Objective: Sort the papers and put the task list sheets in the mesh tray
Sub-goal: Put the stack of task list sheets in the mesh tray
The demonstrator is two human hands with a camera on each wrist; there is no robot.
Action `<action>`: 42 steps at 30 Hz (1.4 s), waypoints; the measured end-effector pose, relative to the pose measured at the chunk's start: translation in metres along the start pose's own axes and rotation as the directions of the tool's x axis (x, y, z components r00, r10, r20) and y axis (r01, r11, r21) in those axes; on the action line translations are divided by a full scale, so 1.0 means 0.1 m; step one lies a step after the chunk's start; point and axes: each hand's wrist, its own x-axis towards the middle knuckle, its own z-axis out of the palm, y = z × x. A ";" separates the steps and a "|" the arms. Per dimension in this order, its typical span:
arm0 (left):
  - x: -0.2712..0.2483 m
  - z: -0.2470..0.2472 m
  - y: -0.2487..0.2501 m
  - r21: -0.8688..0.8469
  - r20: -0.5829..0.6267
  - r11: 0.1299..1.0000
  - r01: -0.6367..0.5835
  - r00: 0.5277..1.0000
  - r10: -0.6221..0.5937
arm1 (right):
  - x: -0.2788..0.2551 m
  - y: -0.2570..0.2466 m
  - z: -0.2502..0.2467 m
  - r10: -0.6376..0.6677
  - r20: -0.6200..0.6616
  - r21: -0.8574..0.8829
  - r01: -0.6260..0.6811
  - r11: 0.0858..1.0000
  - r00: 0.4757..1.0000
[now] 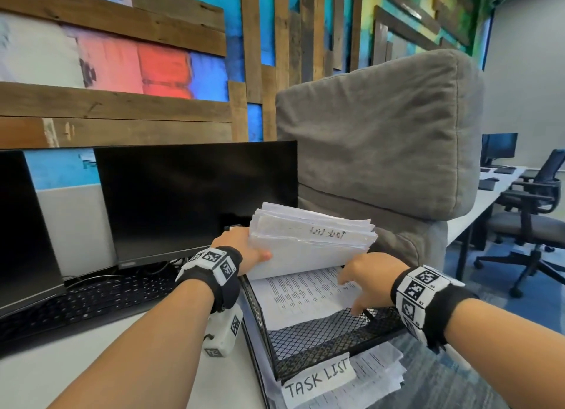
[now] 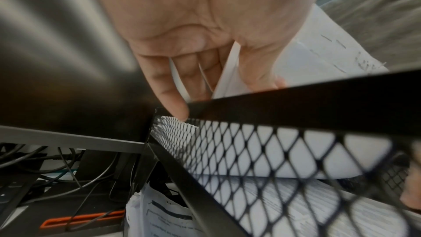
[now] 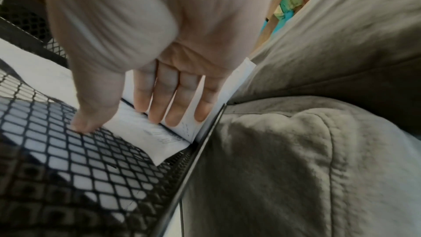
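Note:
A black mesh tray with a "TASK LIST" label on its front stands at the desk's right edge. My left hand grips a thick stack of papers, tilted up over the tray's back end; handwriting reads "Task List" on it. In the left wrist view the thumb lies on the stack and the fingers sit behind it, above the tray rim. My right hand reaches into the tray, straight fingers pressing on a printed sheet that lies on the mesh.
More printed papers stick out from under the tray. Two dark monitors and a keyboard fill the desk's left. A grey cushion rises right behind the tray. An office chair stands far right.

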 end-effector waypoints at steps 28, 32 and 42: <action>-0.15 -0.22 -0.05 -0.324 0.255 0.943 -0.080 0.952 0.169 | 0.24 -0.05 -0.36 0.144 -0.284 0.005 -0.149 0.989 0.948; -0.22 -0.26 0.03 -0.395 0.298 0.911 -0.122 0.921 0.252 | 0.28 -0.05 -0.44 0.200 -0.290 0.066 -0.189 0.980 0.936; -0.37 -0.17 0.05 -0.253 0.088 0.959 -0.128 0.984 0.155 | 0.43 0.03 -0.62 0.296 -0.362 0.222 -0.227 0.948 0.884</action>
